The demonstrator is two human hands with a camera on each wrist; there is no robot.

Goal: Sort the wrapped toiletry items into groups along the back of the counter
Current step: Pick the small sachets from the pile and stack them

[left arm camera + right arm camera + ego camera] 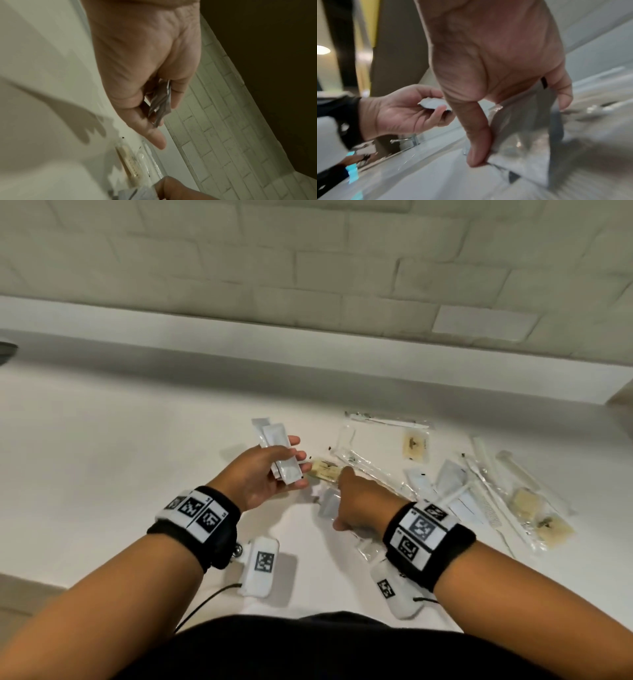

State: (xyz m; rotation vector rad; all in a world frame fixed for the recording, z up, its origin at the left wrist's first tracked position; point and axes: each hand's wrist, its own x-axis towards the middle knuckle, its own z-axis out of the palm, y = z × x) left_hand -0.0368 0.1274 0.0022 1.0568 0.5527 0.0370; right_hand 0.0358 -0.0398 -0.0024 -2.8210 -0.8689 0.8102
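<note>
My left hand (291,463) is raised palm-up over the white counter (120,457) and grips a few long white sachets (279,453) between thumb and fingers. The same sachets (161,102) show edge-on in the left wrist view. My right hand (342,499) reaches down just to the right, and its thumb and fingers pinch another white sachet (522,135) that lies on the counter. A small beige packet (325,469) sits between the two hands. More wrapped items are spread to the right.
Clear-wrapped toothbrushes (387,421), a wrapped comb (486,508), beige soap packets (416,445) and loose white sachets (448,477) are scattered on the right half. A low ledge and a brick wall (308,268) close the back. The counter's front edge runs at lower left.
</note>
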